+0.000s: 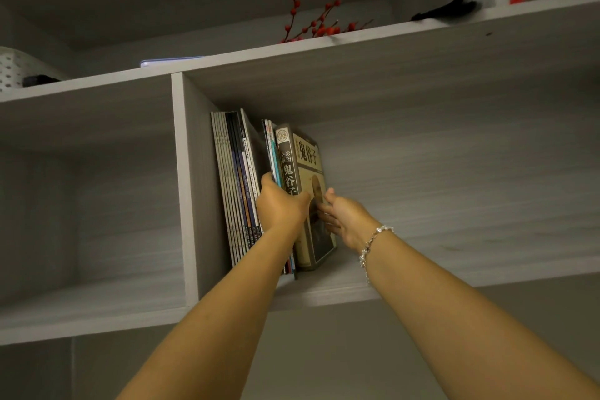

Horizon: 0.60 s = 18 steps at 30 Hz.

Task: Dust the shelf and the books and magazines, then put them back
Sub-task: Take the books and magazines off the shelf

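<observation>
A: Hands first. What's your left hand (281, 208) doing?

B: Arm stretched up, fingers wrapped round the thick book (303, 195) at its spine, thumb across the front edge. Gripping it.

A: Right hand (342, 219)?

B: Reaching up too, fingers straight and pressed flat on the book's cover at 3 o'clock from your left. Beaded bracelet (373, 245) on that wrist.

A: The book?

B: Tan cover, dark spine, Chinese title, standing upright on the shelf (422, 273). Thin magazines (235, 185) lean at its 9 o'clock against the divider (181, 185).

A: Further out?

B: Red berry sprigs (313, 23) at 12 o'clock, one level up.
</observation>
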Tool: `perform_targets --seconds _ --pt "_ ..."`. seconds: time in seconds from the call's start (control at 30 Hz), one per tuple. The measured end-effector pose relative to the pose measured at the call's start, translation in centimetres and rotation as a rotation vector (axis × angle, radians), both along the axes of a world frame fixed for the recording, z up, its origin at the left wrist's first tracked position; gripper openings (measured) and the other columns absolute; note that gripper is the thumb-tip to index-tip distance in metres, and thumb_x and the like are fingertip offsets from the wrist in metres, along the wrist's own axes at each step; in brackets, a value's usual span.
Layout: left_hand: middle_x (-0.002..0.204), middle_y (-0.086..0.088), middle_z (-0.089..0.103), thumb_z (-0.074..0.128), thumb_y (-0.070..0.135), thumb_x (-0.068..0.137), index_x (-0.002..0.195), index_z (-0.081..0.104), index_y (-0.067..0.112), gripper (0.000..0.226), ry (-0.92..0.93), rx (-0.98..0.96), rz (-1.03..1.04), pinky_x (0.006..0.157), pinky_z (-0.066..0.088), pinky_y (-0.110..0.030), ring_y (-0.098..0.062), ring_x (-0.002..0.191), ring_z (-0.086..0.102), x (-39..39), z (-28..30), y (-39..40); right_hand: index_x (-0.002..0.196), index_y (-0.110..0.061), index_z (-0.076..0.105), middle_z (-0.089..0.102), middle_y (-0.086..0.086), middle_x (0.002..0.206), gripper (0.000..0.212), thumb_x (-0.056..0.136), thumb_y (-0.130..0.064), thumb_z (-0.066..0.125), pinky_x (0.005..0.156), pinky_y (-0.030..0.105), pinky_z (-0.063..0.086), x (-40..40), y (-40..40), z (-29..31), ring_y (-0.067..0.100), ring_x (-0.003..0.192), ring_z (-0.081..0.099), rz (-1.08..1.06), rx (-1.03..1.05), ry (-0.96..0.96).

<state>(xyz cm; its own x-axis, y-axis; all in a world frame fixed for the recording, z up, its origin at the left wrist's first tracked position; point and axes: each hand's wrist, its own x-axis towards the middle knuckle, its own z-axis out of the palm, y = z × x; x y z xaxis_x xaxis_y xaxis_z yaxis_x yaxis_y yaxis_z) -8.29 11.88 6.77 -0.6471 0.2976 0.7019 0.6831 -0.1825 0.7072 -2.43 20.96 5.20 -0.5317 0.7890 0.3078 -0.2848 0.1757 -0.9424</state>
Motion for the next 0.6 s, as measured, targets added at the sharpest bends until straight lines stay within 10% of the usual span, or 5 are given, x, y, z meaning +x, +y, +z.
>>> perform_targets --seconds 0.2,0.4,0.6 --pt "0.104 0.006 0.055 0.073 0.013 0.081 0.120 0.044 0.021 0.049 0.015 0.017 -0.174 0.052 0.042 -0.013 -0.001 0.071 0.052 -0.4 0.1 -5.3 0.135 -0.013 0.044 0.053 0.011 0.132 0.058 0.094 -0.053 0.042 0.095 0.038 0.039 1.0 -0.9 0.3 0.030 0.125 0.047 -0.082 0.146 -0.116" --pt "0.110 0.006 0.059 0.076 0.018 0.078 0.124 0.045 0.020 0.056 -0.022 0.016 -0.293 0.072 0.050 -0.022 -0.012 0.100 0.058 -0.6 0.1 -11.0 0.138 -0.021 0.042 0.054 0.005 0.133 0.116 0.045 -0.087 0.063 0.108 0.047 0.035 3.4 -0.3 0.8 0.030 0.127 0.046 -0.006 0.223 -0.136" --pt "0.117 -0.002 0.061 0.074 0.021 0.079 0.126 0.044 0.018 0.055 -0.064 -0.038 -0.371 0.092 0.052 -0.039 -0.020 0.108 0.060 -1.3 0.1 -12.7 0.120 -0.015 0.055 0.066 0.014 0.114 0.054 0.073 -0.039 0.068 0.090 0.043 0.050 4.8 -1.6 0.9 0.029 0.107 0.062 0.260 0.146 0.021"
